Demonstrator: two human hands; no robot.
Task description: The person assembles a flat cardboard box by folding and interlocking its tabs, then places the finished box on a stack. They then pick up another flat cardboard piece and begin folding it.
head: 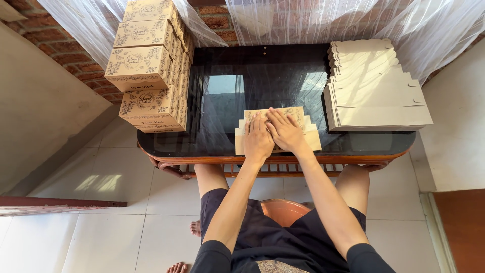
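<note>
A flat, unfolded kraft cardboard box blank (277, 132) is pressed against the glass tabletop (227, 101) by the left hand (257, 140) and right hand (286, 132), fingers extended flat, nothing gripped. Beyond the fingertips, folded printed boxes (149, 65) are stacked leftward, flat blanks (376, 91) rightward.

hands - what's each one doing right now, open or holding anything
Left hand: open, flat, pressing the flat cardboard box blank.
Right hand: open, flat on the same blank, holding nothing.
</note>
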